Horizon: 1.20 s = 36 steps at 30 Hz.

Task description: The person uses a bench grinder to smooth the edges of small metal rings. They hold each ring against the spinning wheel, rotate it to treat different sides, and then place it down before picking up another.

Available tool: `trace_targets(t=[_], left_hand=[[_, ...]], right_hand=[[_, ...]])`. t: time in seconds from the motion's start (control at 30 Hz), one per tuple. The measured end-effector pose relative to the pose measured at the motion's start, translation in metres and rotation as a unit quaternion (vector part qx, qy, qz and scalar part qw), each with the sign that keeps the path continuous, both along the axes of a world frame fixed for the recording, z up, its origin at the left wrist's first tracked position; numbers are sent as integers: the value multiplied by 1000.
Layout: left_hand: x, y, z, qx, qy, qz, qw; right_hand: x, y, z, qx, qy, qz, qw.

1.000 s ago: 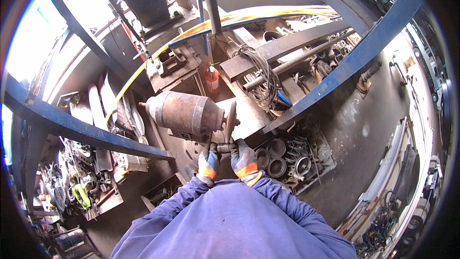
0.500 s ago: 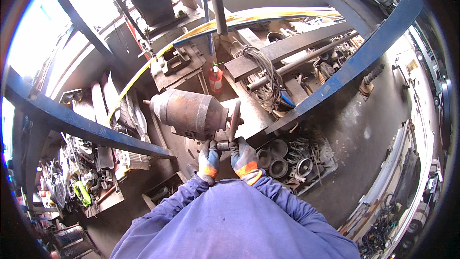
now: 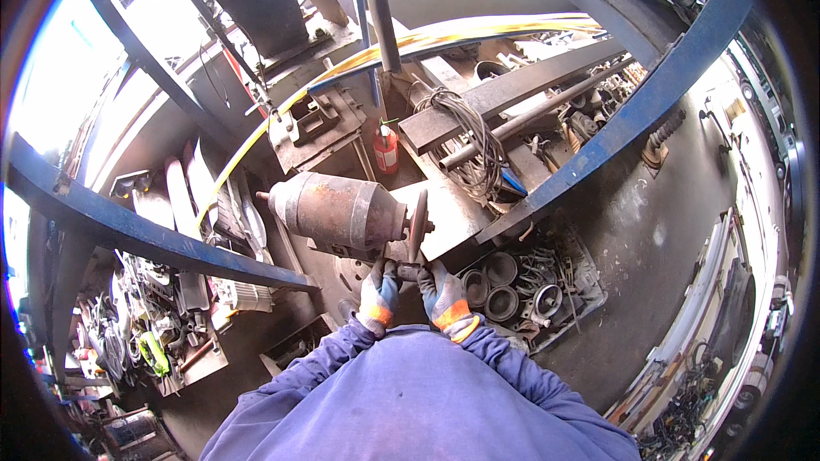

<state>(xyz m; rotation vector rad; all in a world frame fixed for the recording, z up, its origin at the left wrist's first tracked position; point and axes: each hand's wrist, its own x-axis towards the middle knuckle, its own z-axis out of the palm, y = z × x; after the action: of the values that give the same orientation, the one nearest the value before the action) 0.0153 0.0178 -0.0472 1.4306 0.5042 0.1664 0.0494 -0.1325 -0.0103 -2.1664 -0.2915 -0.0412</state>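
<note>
Both my hands wear grey work gloves with blue and orange areas. A short dark metal cylinder (image 3: 408, 271) lies crosswise between them, one end in the fingers of my left hand (image 3: 378, 294), the other in those of my right hand (image 3: 443, 293). Just beyond it stands a bench grinder: a rusty, rounded motor body (image 3: 333, 212) with a thin grinding wheel (image 3: 418, 226) seen nearly edge-on at its right end. The cylinder sits by the wheel's near edge; whether they touch I cannot tell.
Blue steel beams (image 3: 162, 235) cross at left and right. A red bottle (image 3: 386, 149) stands behind the motor. Coiled cable (image 3: 478, 145) hangs on the bench at right. A tray of metal rings and parts (image 3: 547, 299) lies right of my hands; scrap (image 3: 141, 324) piles up left.
My hands and the cylinder sit slightly lower in the picture, a little farther from the motor body. The whole view has shifted slightly. Both hands keep their hold.
</note>
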Motion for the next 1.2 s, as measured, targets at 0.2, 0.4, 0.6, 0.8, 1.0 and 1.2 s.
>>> trace_targets(t=[0.2,0.4,0.6,0.8,1.0,1.2], left_hand=[[0,2,-2,77,4,-19,997],[3,-5,13,93,-21,-7,995],[4,-5,21,135,-5,-11,991],[6,-8,34,174,21,-4,985],[5,-3,21,175,9,4,984],[4,-1,32,179,22,-11,984]], right_hand=[[10,0,-9,72,-11,15,997],[10,-6,-8,89,45,23,995],[11,-9,2,92,83,30,992],[9,-10,-23,103,57,45,992],[10,-4,2,139,74,33,987],[8,-2,-5,111,64,43,991]])
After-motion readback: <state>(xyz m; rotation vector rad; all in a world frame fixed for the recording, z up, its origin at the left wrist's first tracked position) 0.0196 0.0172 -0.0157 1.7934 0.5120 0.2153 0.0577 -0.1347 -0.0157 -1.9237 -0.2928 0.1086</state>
